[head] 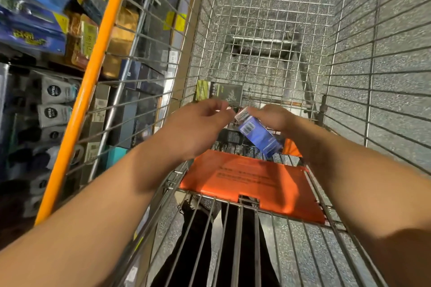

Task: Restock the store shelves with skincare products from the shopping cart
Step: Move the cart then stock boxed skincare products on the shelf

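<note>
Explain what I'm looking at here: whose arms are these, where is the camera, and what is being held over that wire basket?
There is no machine here. A person wears a wide-angle camera on the head, so you look forward and down along both bare forearms into a metal shopping cart with an orange rim.

The right hand grips a blue product box with a barcode label, tilted above the cart's orange fold-down seat flap. The left hand hovers beside the box's top with loosely curled fingers and holds nothing.

Deeper in the cart lies a dark box with a green edge, and another dark box sits just under the blue one.

On the left, seen partly through the wire, are store shelves stocked with boxes and tubes, some of which read Nivea.
</note>
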The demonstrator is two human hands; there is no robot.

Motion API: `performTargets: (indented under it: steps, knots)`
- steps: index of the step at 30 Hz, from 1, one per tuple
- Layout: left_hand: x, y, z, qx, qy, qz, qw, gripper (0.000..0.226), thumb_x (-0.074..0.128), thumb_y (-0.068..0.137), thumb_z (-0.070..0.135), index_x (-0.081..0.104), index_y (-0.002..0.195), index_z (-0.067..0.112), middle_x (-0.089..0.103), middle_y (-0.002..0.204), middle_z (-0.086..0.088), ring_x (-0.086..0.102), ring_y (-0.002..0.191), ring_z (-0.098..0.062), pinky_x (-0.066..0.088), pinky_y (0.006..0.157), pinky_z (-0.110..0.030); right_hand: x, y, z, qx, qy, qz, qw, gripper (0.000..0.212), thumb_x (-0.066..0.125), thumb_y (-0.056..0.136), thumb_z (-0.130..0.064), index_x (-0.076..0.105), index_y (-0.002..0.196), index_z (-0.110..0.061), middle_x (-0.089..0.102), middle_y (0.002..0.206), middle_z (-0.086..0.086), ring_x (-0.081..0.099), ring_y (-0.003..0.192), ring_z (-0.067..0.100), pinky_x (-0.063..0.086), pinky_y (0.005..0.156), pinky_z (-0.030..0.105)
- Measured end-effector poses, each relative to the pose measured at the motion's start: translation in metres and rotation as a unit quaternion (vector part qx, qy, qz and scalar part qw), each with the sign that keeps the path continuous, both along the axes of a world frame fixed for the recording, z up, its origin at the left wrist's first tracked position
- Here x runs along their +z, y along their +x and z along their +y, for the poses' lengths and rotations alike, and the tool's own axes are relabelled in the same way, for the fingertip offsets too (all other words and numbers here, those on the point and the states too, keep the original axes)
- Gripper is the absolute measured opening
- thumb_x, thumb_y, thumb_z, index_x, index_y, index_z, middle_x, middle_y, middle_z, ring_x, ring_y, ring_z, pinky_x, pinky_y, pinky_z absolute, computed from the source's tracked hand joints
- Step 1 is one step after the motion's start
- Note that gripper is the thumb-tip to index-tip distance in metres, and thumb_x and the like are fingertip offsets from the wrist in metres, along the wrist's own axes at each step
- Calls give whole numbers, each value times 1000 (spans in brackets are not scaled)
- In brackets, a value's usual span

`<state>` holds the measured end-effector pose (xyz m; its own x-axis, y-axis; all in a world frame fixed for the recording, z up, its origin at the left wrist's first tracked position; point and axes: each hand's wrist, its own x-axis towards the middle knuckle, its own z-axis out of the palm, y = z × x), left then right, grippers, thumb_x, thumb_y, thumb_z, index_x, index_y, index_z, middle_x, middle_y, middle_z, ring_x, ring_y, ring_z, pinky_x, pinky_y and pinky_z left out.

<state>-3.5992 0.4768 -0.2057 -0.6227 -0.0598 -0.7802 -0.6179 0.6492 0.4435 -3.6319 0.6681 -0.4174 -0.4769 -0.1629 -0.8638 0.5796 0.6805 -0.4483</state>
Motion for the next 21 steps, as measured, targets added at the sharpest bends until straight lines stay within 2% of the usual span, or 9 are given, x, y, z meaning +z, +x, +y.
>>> performTargets:
  steps: [3, 5, 9, 11, 13, 16, 17, 19, 21]
  knots:
    - [-3, 0, 0, -4, 0, -4, 1000, 41, 59, 91, 61, 67, 124, 38, 73, 103, 5, 67, 100, -15, 50, 102, -39, 0, 2, -23, -4, 20, 13, 1000, 57, 74, 74, -64, 67, 88, -9, 62, 88, 10, 60, 81, 27, 45, 71, 33]
    - [-3, 0, 1, 0, 2, -5, 1000, 46, 60, 86, 64, 67, 124, 38, 73, 107, 7, 66, 102, -15, 50, 103, -39, -4, 4, -35, 20, 57, 19, 998, 72, 77, 54, -59, 69, 102, -6, 70, 103, 12, 66, 97, 31, 55, 78, 37]
    - [-6, -1, 0, 12, 16, -3, 1000, 31, 61, 97, 49, 67, 124, 35, 74, 104, 7, 68, 100, -13, 50, 93, -27, 6, 0, -50, 132, 139, 35, 981, 51, 76, 84, -40, 64, 123, -9, 59, 128, 9, 53, 124, 32, 45, 106, 42]
    - [-7, 0, -1, 4, 23, -4, 1000, 32, 60, 98, 48, 66, 126, 35, 73, 105, 8, 66, 96, -6, 46, 84, -18, 5, -2, -57, 159, 156, 43, 974, 46, 71, 91, -36, 61, 129, -12, 58, 130, 7, 49, 130, 34, 42, 110, 45]
    - [-8, 2, 0, 3, 30, -5, 1000, 32, 60, 98, 48, 65, 127, 35, 72, 102, 8, 64, 87, -4, 47, 78, -19, 1, 1, -65, 178, 149, 62, 971, 36, 68, 88, -36, 62, 119, -18, 63, 122, 5, 56, 124, 34, 48, 104, 49]
    - [-10, 4, -2, -5, 28, -5, 1000, 30, 59, 97, 49, 64, 125, 38, 69, 86, 10, 63, 75, -7, 53, 79, -28, -5, 2, -72, 194, 139, 89, 967, 6, 65, 84, -26, 61, 80, -23, 67, 91, 1, 70, 97, 30, 59, 87, 47]
    - [-10, 6, -3, -6, 29, -6, 1000, 29, 59, 97, 50, 64, 123, 39, 68, 84, 10, 63, 73, -7, 53, 78, -29, -4, 1, -73, 224, 138, 80, 962, 14, 64, 83, -20, 59, 70, -22, 65, 84, 1, 70, 93, 29, 60, 86, 45]
    - [-12, 8, -6, -1, 34, -10, 999, 27, 61, 95, 50, 65, 120, 39, 69, 80, 9, 61, 65, -7, 52, 72, -28, 1, -5, -74, 276, 146, 43, 949, 16, 67, 75, -18, 56, 63, -19, 66, 86, 5, 67, 95, 31, 57, 91, 46]
    - [-14, 11, -9, 11, 45, -13, 999, 27, 61, 97, 47, 64, 121, 35, 64, 61, 9, 53, 50, -4, 46, 60, -25, -12, -13, -71, 326, 172, 26, 929, 20, 69, 59, -34, 56, 66, -21, 66, 102, 8, 61, 103, 34, 53, 96, 51]
